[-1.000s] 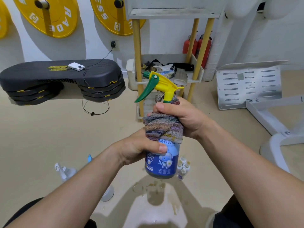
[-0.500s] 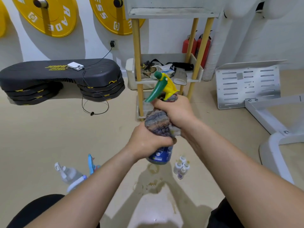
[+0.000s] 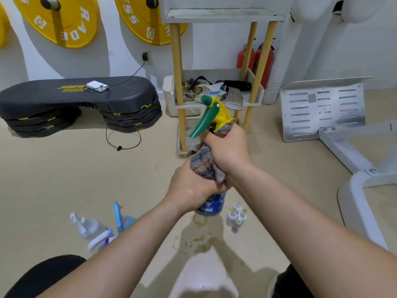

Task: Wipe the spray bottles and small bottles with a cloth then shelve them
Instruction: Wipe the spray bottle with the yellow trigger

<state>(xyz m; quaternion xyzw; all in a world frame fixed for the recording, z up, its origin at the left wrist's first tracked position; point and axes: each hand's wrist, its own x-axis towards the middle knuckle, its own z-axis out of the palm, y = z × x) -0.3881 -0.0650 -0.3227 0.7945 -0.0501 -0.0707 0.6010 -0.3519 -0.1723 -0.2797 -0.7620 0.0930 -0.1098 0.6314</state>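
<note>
Gripping mid-frame: left hand (image 3: 193, 190) clasps the spray bottle (image 3: 211, 206) low, right hand (image 3: 227, 149) squeezes the cloth (image 3: 203, 162) round its neck. Probably wet and slippery; I'd hold the neck.

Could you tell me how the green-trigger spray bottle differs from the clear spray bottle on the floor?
The green-trigger spray bottle is held up, the left hand gripping its body, the right hand gripping the cloth round its neck; the clear spray bottle rests on the floor, untouched and bare. The first has a blue label and yellow head; the second looks see-through with a white head. Both are trigger sprayers.
</note>
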